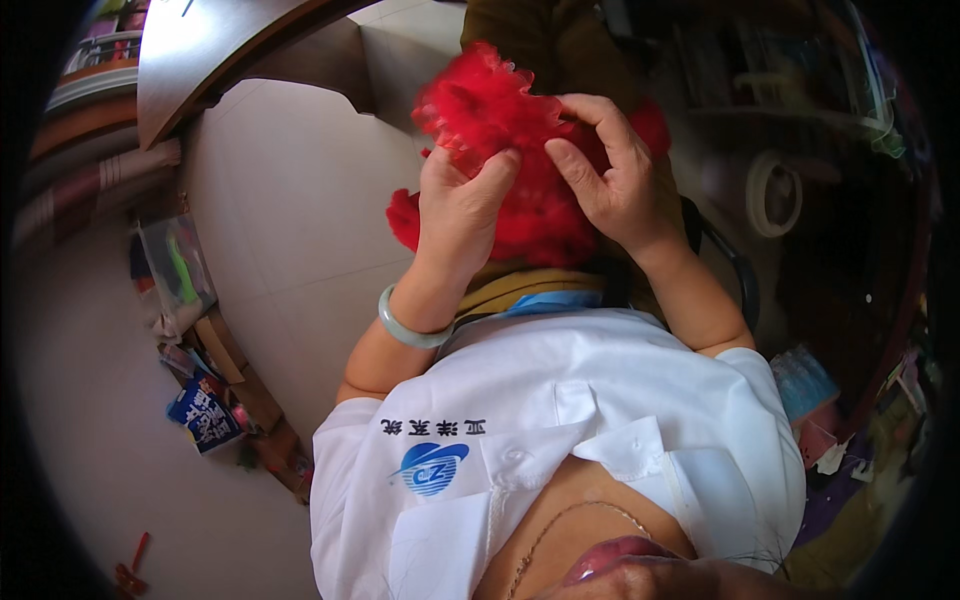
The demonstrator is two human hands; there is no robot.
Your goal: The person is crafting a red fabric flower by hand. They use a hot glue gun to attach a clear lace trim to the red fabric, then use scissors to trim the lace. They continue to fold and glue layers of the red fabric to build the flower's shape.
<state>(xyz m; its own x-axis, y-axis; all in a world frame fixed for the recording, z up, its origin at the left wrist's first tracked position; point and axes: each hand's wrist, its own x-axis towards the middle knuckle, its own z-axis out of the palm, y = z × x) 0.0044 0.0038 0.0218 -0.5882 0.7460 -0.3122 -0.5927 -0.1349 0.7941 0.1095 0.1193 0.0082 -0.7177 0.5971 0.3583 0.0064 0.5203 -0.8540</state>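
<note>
My left hand (pixel 465 199) grips a bunch of bright red ruffled fabric (pixel 487 112), thumb on top, and wears a pale green bangle (pixel 409 326) on its wrist. The fabric has a thin, glossy, frilled edge and is slightly blurred. At its right side is my right hand (pixel 611 169), thumb and forefinger apart, the forefinger tip at the frilled edge. Whether its other fingers hold fabric is hidden. More red fluffy material (pixel 540 232) lies below the hands over my lap, on brown trousers (pixel 525 285), with parts showing to both sides.
A table (pixel 217 45) with a curved edge stands at the upper left. On the left are a clear plastic bin (pixel 176 270), cardboard boxes (pixel 244 375) and a blue printed package (pixel 206 412). A red object (pixel 135 574) lies on the floor. A white ring-shaped thing (pixel 774 195) is at the right.
</note>
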